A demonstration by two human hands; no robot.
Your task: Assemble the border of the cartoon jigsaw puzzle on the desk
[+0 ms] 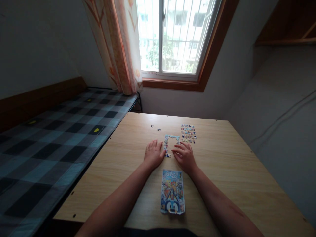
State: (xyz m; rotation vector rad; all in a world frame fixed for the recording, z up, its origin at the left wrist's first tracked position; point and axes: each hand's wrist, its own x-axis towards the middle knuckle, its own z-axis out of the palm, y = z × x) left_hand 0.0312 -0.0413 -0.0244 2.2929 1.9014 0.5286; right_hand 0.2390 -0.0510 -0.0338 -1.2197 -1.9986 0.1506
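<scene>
A partly joined jigsaw border (172,136) lies on the wooden table, its top and left sides showing as a frame around bare wood. Flat beside its left edge rests my left hand (154,153), fingers stretched, the thumb touching or close to the border pieces. My right hand (184,155) is over the lower right side of the border, fingers apart and slightly bent; it hides the pieces under it. No piece shows between its fingers. Loose puzzle pieces (188,132) lie in several rows beyond my right hand. Nearer me is the puzzle box (172,192) marked "Bluey".
Two small pieces or clusters (159,129) lie apart at the back left of the wooden table (222,171). A bed with a checked cover (74,131) runs along the left. Behind the table are a window (172,39) and a curtain (120,46).
</scene>
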